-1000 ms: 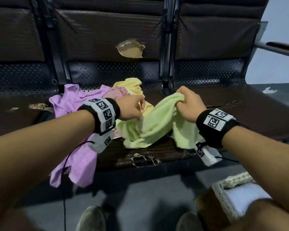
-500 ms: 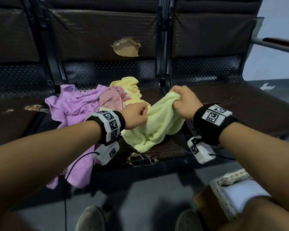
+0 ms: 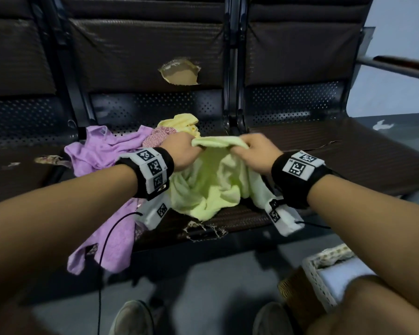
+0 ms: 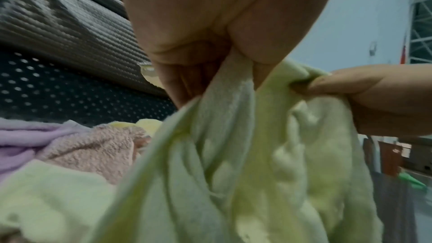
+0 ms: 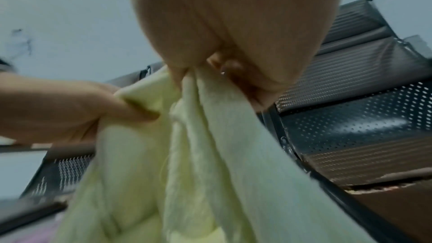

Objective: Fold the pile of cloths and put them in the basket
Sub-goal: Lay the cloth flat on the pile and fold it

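A light green cloth (image 3: 213, 180) hangs bunched over the middle seat, its top edge stretched between my two hands. My left hand (image 3: 184, 151) pinches that edge at the left, and my right hand (image 3: 252, 151) pinches it at the right, a short span apart. In the left wrist view the green cloth (image 4: 245, 154) runs up into my curled fingers. The right wrist view shows the same cloth (image 5: 210, 154) gripped from above. Behind lie a purple cloth (image 3: 102, 151), a pink cloth (image 3: 157, 137) and a yellow cloth (image 3: 179, 122). The basket (image 3: 312, 269) stands on the floor at lower right, partly hidden by my right arm.
The row of dark seats (image 3: 348, 160) has a torn hole (image 3: 179, 73) in the middle backrest and a frayed front edge (image 3: 203, 229). The purple cloth drapes over the seat's front. My shoes (image 3: 131, 317) are on the grey floor below.
Both hands have risen and come closer together, drawing the green cloth's top edge out between them. The rest of the pile has not moved.
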{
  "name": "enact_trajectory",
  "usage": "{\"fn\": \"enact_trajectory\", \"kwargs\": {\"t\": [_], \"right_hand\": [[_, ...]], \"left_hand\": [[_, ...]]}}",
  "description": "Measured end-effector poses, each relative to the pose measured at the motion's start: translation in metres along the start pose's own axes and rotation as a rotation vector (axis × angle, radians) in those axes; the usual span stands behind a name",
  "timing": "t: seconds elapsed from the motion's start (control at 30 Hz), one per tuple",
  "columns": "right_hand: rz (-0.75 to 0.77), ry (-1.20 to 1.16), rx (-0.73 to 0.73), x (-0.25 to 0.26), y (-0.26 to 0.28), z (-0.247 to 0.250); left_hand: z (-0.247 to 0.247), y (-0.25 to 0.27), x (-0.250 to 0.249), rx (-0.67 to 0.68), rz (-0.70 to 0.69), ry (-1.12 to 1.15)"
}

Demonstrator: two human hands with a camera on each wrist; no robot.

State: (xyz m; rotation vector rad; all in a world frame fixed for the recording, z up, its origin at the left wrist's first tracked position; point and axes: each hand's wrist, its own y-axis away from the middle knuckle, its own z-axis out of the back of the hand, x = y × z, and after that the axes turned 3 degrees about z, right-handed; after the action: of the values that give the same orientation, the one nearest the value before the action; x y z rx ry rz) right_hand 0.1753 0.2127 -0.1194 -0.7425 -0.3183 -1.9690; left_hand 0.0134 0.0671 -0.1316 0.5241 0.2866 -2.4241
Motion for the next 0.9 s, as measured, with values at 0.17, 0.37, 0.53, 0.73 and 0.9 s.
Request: {"fn": "enact_trajectory", "kwargs": {"t": [0.17,0.37,0.53,0.73,0.9], "right_hand": [[-0.042,-0.167,-0.341,0.013,-0.013,0.020],[-0.117,-0.164,-0.302,0.025,-0.018,0.022],[-0.057,-0.049,0.111,0.048,-0.014,0.002],[0.079,-0.091,-0.057,0.060,-0.006,-0.019],[0.287,0.043,-0.093,0.057,0.010,-0.019]], "left_hand": [[0.029,0.012,0.024,-0.038,0.056,-0.320],[0.065,0.034,0.023,-0.139,0.296,0.074],[0.077,0.043,-0.012,-0.210,0.280,0.828],[0.060,0.046,0.015,-0.267,0.268,0.580],[0.060,0.041,0.046,-0.264,0.442,0.251]]}}
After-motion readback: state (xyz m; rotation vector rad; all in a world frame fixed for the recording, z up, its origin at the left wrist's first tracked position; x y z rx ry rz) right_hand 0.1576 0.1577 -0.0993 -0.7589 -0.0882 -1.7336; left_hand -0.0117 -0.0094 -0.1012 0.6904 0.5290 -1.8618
